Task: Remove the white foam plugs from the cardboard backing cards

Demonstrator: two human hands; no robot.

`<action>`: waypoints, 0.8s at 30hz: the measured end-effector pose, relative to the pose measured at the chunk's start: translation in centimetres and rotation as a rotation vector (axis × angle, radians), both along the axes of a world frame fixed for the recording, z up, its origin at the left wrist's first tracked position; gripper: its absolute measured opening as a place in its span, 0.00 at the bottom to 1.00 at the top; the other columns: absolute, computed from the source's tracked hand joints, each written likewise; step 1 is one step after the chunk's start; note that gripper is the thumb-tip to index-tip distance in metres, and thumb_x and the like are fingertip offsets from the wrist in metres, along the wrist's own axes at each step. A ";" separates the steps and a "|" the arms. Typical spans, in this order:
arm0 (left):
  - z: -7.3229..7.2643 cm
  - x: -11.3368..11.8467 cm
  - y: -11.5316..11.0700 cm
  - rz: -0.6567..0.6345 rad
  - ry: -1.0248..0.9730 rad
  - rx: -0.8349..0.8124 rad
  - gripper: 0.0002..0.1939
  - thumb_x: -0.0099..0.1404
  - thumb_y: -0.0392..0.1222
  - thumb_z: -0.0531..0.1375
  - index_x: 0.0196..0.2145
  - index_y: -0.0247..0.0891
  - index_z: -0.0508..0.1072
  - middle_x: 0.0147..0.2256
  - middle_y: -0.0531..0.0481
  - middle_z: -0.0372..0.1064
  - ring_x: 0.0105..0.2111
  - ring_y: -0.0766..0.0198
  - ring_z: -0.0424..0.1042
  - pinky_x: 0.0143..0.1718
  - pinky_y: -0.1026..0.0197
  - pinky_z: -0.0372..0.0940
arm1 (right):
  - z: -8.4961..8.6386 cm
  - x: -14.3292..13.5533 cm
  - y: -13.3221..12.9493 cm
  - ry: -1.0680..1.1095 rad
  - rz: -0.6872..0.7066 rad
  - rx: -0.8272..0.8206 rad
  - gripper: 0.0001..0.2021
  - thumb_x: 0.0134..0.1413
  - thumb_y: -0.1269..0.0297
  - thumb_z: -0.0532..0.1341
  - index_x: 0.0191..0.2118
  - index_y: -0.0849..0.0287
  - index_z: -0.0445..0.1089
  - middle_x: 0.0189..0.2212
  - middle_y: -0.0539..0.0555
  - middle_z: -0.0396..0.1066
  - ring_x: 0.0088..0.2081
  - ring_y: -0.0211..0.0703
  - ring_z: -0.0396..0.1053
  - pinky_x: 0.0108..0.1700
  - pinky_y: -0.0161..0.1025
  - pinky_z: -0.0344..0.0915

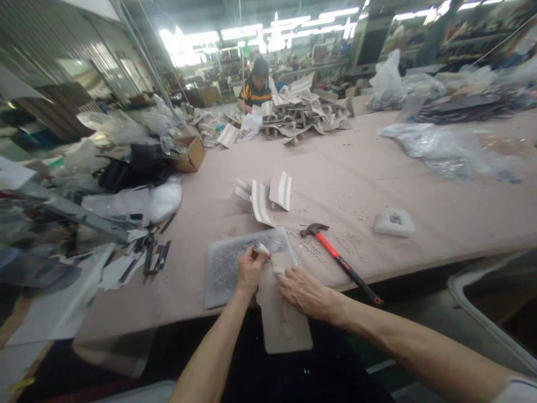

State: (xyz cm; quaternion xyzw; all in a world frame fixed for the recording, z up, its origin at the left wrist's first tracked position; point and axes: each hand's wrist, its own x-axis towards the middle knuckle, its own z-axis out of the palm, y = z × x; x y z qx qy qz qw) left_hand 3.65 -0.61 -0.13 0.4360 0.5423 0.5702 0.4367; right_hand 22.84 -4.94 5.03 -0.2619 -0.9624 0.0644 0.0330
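A long beige panel (285,313) hangs over the table's front edge, its upper end near the grey board (224,268). My left hand (250,270) is closed at the panel's upper left, gripping a small pale rolled piece (260,248) between thumb and fingers. On the panel's upper right lies my right hand (304,290), its fingers closed on the panel's edge by a pale strip. A claw hammer (335,254) with a red and black handle rests to the right, head toward the board. Small bits are scattered around the hammer's head.
Curved beige pieces with white strips (260,201) stand behind the board. A white block (394,222) sits at right. Black strips (157,257) and plastic bags lie left. Across the table (335,162), a person (257,87) sits behind a heap of beige pieces (306,115).
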 end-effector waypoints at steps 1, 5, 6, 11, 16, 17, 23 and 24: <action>0.7 -0.4 0.3 0.092 -0.076 -0.002 0.17 0.55 0.51 0.68 0.35 0.35 0.74 0.31 0.49 0.77 0.30 0.62 0.76 0.36 0.61 0.71 | 0.2 0.0 -0.2 0.032 -0.076 -0.023 0.17 0.61 0.77 0.51 0.50 0.56 0.71 0.52 0.59 0.71 0.52 0.51 0.67 0.59 0.51 0.60; 5.5 -2.6 0.5 0.243 -0.058 0.176 0.19 0.56 0.50 0.70 0.39 0.33 0.76 0.34 0.46 0.79 0.35 0.60 0.79 0.42 0.59 0.73 | 2.1 0.0 -0.8 -0.046 -0.370 -0.182 0.12 0.64 0.71 0.53 0.49 0.61 0.70 0.41 0.64 0.76 0.43 0.56 0.74 0.47 0.50 0.67; 6.7 -3.0 0.3 0.233 -0.003 0.220 0.19 0.57 0.50 0.70 0.40 0.33 0.76 0.35 0.46 0.79 0.35 0.60 0.79 0.42 0.59 0.73 | 2.7 -0.2 -0.9 -0.082 -0.437 -0.215 0.11 0.65 0.67 0.54 0.48 0.62 0.70 0.36 0.64 0.76 0.38 0.57 0.75 0.42 0.49 0.67; 7.4 -2.2 -0.8 0.072 0.120 0.209 0.15 0.59 0.48 0.68 0.39 0.35 0.77 0.35 0.47 0.79 0.36 0.60 0.78 0.42 0.60 0.73 | 3.5 -1.8 -1.5 -0.025 -0.732 -0.372 0.16 0.65 0.61 0.53 0.52 0.63 0.68 0.36 0.65 0.77 0.39 0.58 0.76 0.38 0.46 0.66; 2.2 0.3 -0.9 -0.113 0.129 0.055 0.13 0.59 0.47 0.67 0.39 0.37 0.76 0.36 0.47 0.79 0.36 0.60 0.78 0.40 0.61 0.71 | 0.9 -2.8 -2.3 0.211 -0.870 -0.580 0.20 0.63 0.61 0.56 0.57 0.65 0.67 0.37 0.62 0.77 0.43 0.55 0.75 0.44 0.45 0.65; 1.4 0.6 -0.8 -0.131 0.117 0.039 0.14 0.59 0.48 0.66 0.38 0.37 0.76 0.36 0.47 0.79 0.36 0.59 0.78 0.39 0.61 0.71 | 0.6 -2.9 -2.4 0.270 -0.884 -0.614 0.21 0.63 0.60 0.57 0.57 0.66 0.67 0.35 0.60 0.76 0.41 0.53 0.75 0.44 0.44 0.65; -0.4 1.0 -0.3 -0.160 0.070 0.007 0.14 0.60 0.50 0.66 0.39 0.37 0.76 0.36 0.46 0.79 0.37 0.58 0.77 0.40 0.60 0.71 | 0.3 -2.9 -2.2 0.535 -0.907 -0.865 0.21 0.61 0.58 0.59 0.55 0.66 0.68 0.28 0.52 0.73 0.32 0.44 0.72 0.37 0.38 0.64; -0.5 1.0 -0.3 -0.164 0.067 0.002 0.14 0.60 0.50 0.66 0.39 0.37 0.76 0.36 0.46 0.79 0.37 0.58 0.78 0.40 0.59 0.71 | 0.2 -2.7 -2.0 0.550 -0.905 -0.850 0.21 0.63 0.57 0.57 0.55 0.65 0.69 0.29 0.53 0.74 0.34 0.45 0.73 0.38 0.38 0.64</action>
